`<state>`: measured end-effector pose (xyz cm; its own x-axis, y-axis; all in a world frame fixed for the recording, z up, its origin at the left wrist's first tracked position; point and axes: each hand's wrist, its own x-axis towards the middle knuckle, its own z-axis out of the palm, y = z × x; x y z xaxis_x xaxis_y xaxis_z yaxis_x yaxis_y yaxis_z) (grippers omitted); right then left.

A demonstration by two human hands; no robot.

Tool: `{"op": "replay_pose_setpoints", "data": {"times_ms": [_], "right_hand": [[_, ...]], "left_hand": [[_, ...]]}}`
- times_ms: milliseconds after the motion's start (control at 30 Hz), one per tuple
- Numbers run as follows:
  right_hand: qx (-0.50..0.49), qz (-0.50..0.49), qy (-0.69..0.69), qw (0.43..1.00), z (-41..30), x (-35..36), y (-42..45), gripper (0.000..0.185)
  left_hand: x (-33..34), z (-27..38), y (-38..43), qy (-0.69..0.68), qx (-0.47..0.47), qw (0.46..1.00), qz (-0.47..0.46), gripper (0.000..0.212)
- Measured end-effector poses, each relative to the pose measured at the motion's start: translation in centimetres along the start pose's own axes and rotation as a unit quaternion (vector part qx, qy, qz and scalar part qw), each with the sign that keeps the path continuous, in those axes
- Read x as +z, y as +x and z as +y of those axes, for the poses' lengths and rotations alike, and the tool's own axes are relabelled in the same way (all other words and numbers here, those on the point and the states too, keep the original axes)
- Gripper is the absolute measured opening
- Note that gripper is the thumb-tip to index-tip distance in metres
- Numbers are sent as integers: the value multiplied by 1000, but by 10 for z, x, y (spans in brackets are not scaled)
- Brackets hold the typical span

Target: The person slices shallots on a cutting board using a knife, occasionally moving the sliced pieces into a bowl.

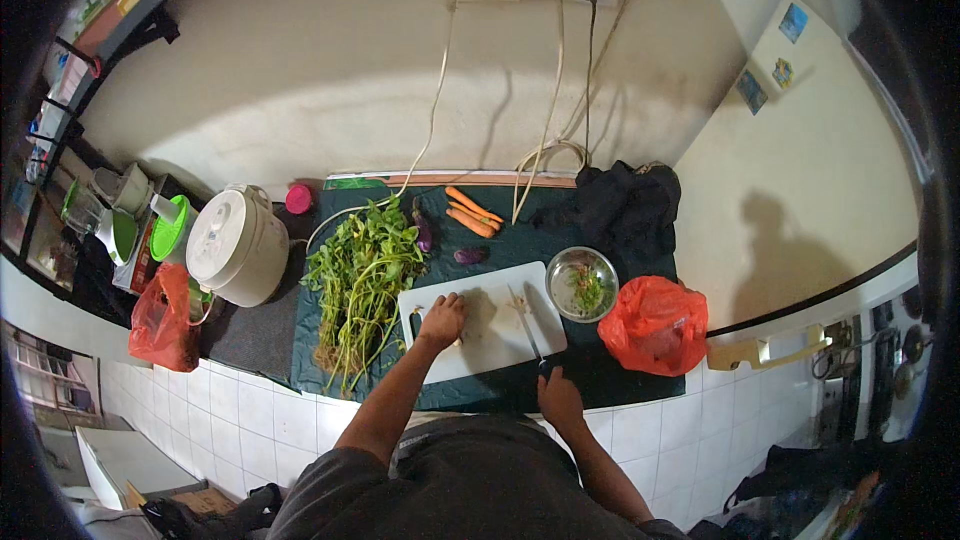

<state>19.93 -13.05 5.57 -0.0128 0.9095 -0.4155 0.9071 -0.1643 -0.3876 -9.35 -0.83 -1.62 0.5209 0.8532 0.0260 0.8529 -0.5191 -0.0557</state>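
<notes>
A white cutting board point(480, 360) lies slightly tilted on a dark green table cover. My right hand point(559, 396) grips the black handle of a kitchen knife point(527, 326), whose blade rests over the board's right part. Small pale scraps point(517, 303) lie beside the blade. My left hand point(442, 321) is over the board's left side, fingers bent, near the board's handle slot. A small pale piece shows under its thumb side; whether the fingers hold it is hidden. Beyond the board's right corner stands a steel bowl point(555, 296) with chopped green and reddish bits.
Leafy greens with roots point(364, 277) lie left of the board. Carrots point(472, 214), a purple eggplant point(423, 231) and an eggplant piece point(470, 256) lie behind it. A red plastic bag point(652, 326), black cloth point(630, 202) and a white rice cooker point(240, 247) flank the workspace. Cords point(560, 90) hang behind.
</notes>
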Motion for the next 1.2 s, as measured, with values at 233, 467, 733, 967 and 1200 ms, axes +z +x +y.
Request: {"op": "replay_pose_setpoints", "data": {"times_ms": [233,467,733,967,1200], "right_hand": [[5,-9,-22,1000,4,11,-4,39],[-2,-8,-3,1000,-16,0,2,39],[25,-16,7,1000,-35,-10,5,37],[-5,-9,-29,1000,-42,-9,7,36],[-3,9,-44,999,-40,-6,8,35]], "left_hand": [[-4,40,45,-171,-114,979,14,22],[7,70,53,-200,-151,967,39,21],[10,63,31,-278,-112,949,99,19],[17,56,28,-293,-89,945,114,19],[20,59,33,-286,-139,940,120,16]]}}
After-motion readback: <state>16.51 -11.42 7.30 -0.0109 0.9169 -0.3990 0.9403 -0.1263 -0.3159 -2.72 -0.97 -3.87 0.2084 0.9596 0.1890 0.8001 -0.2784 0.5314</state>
